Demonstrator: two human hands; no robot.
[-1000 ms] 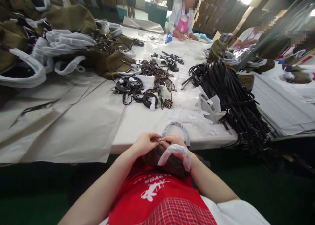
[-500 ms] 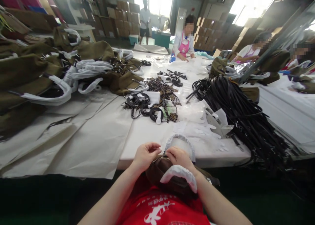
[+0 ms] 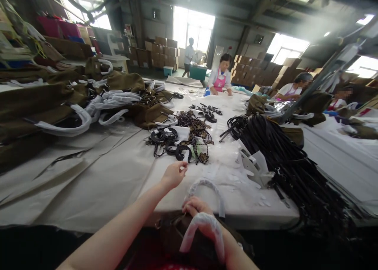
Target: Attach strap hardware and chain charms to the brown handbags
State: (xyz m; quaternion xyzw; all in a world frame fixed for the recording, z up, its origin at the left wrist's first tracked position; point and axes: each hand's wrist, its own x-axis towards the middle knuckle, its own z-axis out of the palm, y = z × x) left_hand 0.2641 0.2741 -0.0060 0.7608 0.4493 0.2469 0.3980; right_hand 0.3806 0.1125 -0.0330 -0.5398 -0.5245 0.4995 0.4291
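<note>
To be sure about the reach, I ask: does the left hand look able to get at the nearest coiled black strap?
Very likely yes. The left hand has its fingertips right by the white wrap on the coiled black strap, and nothing visible blocks the way.

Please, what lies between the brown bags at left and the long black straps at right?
The head view shows coiled black straps, tangled patterned cords, small black pieces and clear plastic on the table there.
</note>
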